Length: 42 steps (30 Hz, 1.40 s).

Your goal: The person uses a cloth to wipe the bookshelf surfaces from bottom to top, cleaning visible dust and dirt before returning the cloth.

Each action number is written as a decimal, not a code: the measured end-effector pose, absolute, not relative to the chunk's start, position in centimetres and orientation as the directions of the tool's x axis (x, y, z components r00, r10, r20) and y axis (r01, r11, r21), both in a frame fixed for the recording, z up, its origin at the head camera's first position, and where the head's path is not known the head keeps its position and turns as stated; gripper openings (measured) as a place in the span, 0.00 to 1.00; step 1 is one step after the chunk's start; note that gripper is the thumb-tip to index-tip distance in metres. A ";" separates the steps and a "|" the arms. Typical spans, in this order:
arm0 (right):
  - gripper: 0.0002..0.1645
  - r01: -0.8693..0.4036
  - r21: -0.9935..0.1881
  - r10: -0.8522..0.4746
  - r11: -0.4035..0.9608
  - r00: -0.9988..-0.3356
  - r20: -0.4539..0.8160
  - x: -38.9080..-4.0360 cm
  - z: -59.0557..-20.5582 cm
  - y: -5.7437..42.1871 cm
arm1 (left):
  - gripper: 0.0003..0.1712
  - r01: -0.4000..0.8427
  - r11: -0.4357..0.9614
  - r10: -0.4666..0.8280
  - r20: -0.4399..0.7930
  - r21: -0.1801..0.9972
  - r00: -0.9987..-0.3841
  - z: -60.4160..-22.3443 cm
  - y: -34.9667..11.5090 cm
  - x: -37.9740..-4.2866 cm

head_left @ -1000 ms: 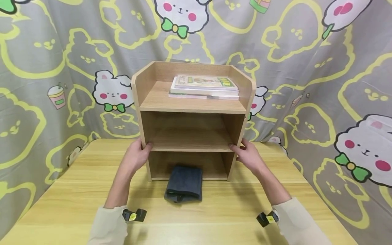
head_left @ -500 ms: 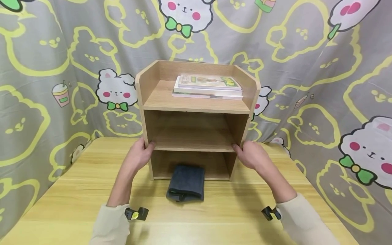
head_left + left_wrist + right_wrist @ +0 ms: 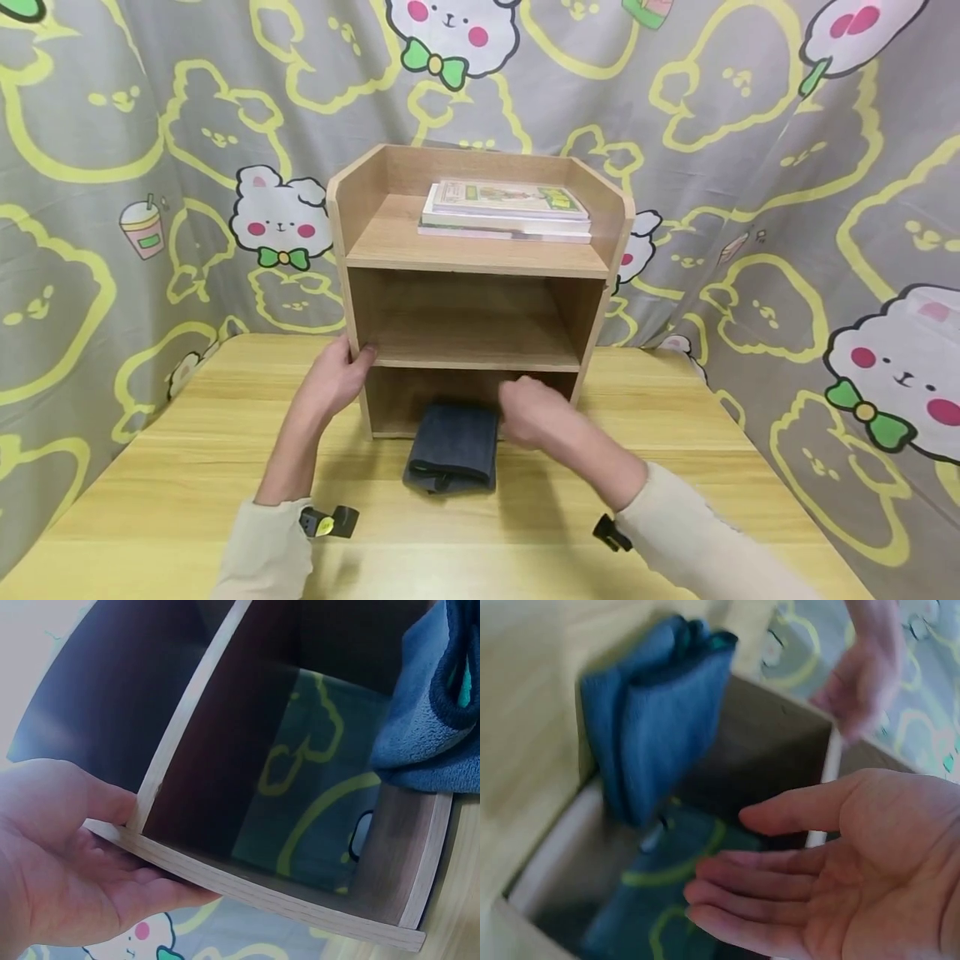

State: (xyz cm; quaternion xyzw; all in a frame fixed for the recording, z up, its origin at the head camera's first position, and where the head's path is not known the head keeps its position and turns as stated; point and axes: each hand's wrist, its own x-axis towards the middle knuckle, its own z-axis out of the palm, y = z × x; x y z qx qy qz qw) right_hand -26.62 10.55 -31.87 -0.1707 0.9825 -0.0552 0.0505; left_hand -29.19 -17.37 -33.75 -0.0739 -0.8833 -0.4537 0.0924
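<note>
A small wooden shelf unit [image 3: 382, 240] stands on the table. My left hand [image 3: 333, 379] grips its left side panel, thumb at the middle board's front edge and fingers along the outer face, as the left wrist view shows. A folded dark blue towel [image 3: 452, 448] lies partly in the bottom compartment, its front end sticking out onto the table. Beside the towel's right side is my right hand [image 3: 534, 412], off the unit. In the right wrist view its fingers [image 3: 757, 885] are extended, holding nothing, with a gap between them and the towel [image 3: 667, 720].
Several stacked books [image 3: 504, 212] lie on the unit's top level, inside its raised rim. The light wood table [image 3: 660, 500] extends to both sides and in front. A patterned grey curtain [image 3: 750, 167] hangs behind and at the sides.
My right hand has let go of the unit's right side panel and moved left and down toward the towel. The left hand keeps its grip; towel and books stay in place.
</note>
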 end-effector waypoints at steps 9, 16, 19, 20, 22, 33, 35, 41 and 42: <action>0.40 -0.372 0.005 -0.368 0.928 -0.920 -0.133 -25.6 -35.9 5.2 | 0.29 0.215 0.562 0.063 0.218 0.798 -0.974 -34.0 -17.6 -29.3; 0.56 -0.291 0.133 -0.241 0.947 -0.922 -0.302 -24.5 -37.4 1.4 | 0.31 0.229 0.556 0.086 0.218 0.799 -0.972 -33.5 -17.8 -29.2; 0.59 -0.283 0.158 -0.222 0.946 -0.921 -0.320 -24.2 -38.2 0.4 | 0.32 0.235 0.554 0.090 0.223 0.799 -0.971 -33.4 -17.9 -29.2; 0.60 -0.280 0.158 -0.218 0.947 -0.921 -0.323 -24.2 -38.4 0.1 | 0.32 0.235 0.552 0.090 0.224 0.800 -0.971 -33.4 -17.9 -29.1; 0.61 -0.272 0.152 -0.214 0.950 -0.923 -0.320 -24.3 -38.9 -0.3 | 0.32 0.235 0.549 0.090 0.223 0.802 -0.971 -33.5 -17.9 -29.1; 0.61 -0.275 0.273 -0.236 0.922 -0.957 -0.168 -24.7 -41.4 -0.9 | 0.32 0.211 0.540 0.082 0.199 0.814 -0.977 -33.7 -17.8 -29.2; 0.59 -0.281 0.239 -0.247 0.929 -0.955 -0.164 -24.9 -41.3 -0.8 | 0.32 0.214 0.541 0.083 0.202 0.814 -0.976 -33.7 -17.7 -29.2; 0.54 -0.290 0.072 -0.272 0.954 -0.943 -0.192 -25.7 -40.4 -0.3 | 0.32 0.213 0.552 0.079 0.204 0.806 -0.976 -33.7 -17.8 -29.2; 0.52 -0.293 0.050 -0.280 0.955 -0.942 -0.184 -25.8 -40.3 -0.2 | 0.32 0.213 0.553 0.078 0.204 0.805 -0.976 -33.8 -17.8 -29.2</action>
